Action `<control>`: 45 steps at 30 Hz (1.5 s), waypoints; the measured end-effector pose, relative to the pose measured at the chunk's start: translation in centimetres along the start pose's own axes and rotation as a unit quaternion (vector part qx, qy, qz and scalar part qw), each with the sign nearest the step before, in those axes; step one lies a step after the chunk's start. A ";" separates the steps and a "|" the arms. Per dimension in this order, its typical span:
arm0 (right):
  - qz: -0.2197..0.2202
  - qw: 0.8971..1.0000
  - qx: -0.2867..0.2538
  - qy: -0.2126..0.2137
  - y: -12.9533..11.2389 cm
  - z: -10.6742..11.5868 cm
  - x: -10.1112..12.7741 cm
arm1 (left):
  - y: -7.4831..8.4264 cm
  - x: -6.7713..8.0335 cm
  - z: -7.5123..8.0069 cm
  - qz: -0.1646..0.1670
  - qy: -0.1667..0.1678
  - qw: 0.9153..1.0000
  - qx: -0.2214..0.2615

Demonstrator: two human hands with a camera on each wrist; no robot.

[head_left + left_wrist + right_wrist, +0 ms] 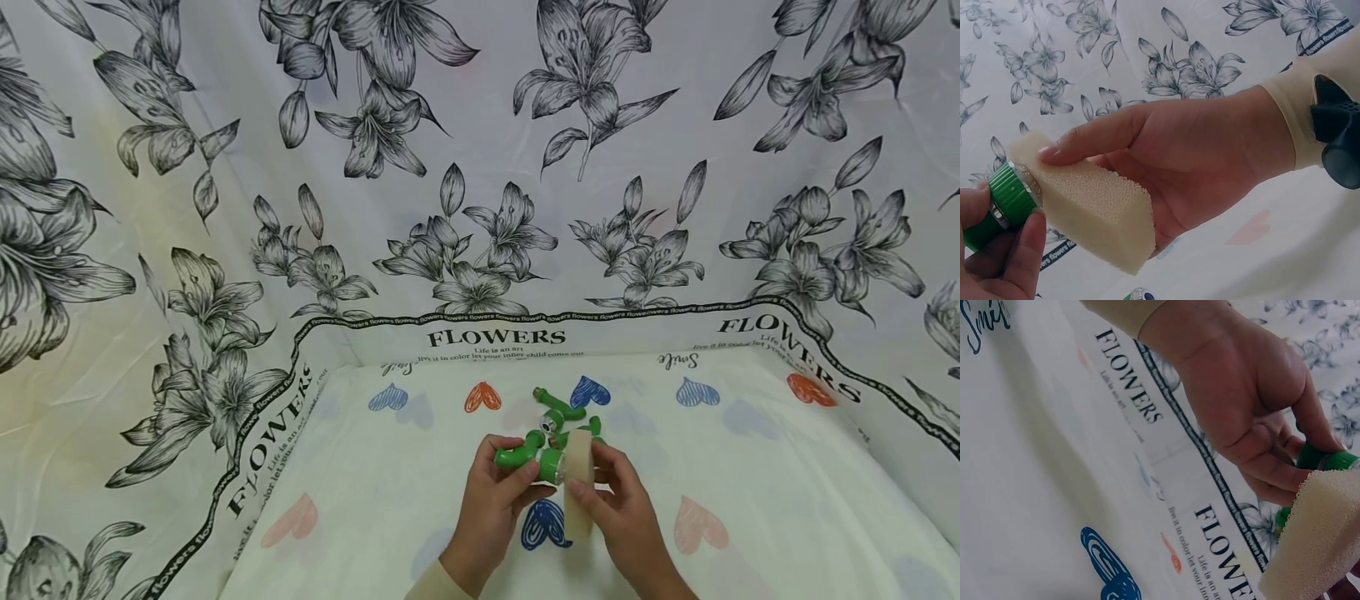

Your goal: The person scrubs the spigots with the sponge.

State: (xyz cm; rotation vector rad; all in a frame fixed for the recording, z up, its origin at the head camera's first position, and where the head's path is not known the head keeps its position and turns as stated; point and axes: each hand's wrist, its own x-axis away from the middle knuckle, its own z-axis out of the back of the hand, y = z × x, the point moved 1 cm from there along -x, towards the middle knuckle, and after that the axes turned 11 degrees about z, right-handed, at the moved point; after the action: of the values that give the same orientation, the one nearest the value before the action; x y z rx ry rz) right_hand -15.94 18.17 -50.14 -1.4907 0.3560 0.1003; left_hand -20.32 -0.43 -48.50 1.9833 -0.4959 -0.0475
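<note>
Near the middle of the bench [750, 467], a bit toward the front edge, both hands are up off the cloth working on the same little thing. The left hand [491, 500] has its fingers curled round a green elbow fitting [525, 454], gripping it by the body so the ribbed green cap end with a shiny ring points to the right. The right hand [622, 508] is holding a beige sponge block [579, 483], thumb along one side and fingers behind it, and the top face of the sponge is pressed right up against that cap end. In the left wrist view you can see it clearly: the sponge block [1085, 206] is touching the green cap [1013, 194], with the right thumb lying flat across the sponge's upper edge. The right wrist view shows the left hand [1254, 419] clenched on the green piece, with the sponge corner [1316, 544] just in front of it. Just behind the hands, toward the far edge of the bench, sits a small pile of more green fittings [566, 412], touching each other, one with a brownish threaded end sticking up. The bench is covered in a pale cloth with coloured heart prints [546, 525], and a black-and-white lily sheet [480, 167] with FLOWERS lettering stands up around it.
</note>
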 end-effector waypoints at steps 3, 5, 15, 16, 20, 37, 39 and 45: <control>0.002 1.000 -0.012 -0.006 -0.2 -0.3 0.1 | 0.0 -0.1 0.1 -0.008 0.006 1.000 -0.005; 0.010 1.000 -0.017 -0.011 -0.4 -0.4 0.3 | -0.1 -0.2 0.2 -0.013 0.013 1.000 -0.007; 0.083 0.995 0.051 -0.028 -1.3 -1.0 1.0 | -0.3 -0.5 0.7 -0.025 0.031 0.999 -0.007; 0.084 0.994 0.057 -0.027 -1.3 -0.9 0.9 | -0.3 -0.5 0.7 -0.023 0.031 0.999 -0.007; 0.073 0.995 0.066 -0.021 -0.8 -0.5 0.3 | -0.2 -0.3 0.5 -0.015 0.029 0.999 -0.008; 0.053 0.997 0.053 -0.027 -1.1 -1.1 0.7 | 0.0 -0.7 0.9 -0.026 0.037 0.999 -0.023; 0.063 0.996 0.061 -0.031 -1.2 -1.0 0.5 | 0.4 -1.1 1.3 -0.037 0.044 0.998 -0.033; 0.082 0.993 0.080 -0.031 -0.8 -0.3 0.0 | 3.6 -3.2 5.0 -0.102 0.111 0.980 -0.127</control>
State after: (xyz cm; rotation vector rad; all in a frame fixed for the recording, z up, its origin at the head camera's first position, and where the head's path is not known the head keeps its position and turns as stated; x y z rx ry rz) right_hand -15.80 17.83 -49.37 -1.2955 0.4265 0.2421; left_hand -25.59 -4.85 -48.24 1.7553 -0.1336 -0.0159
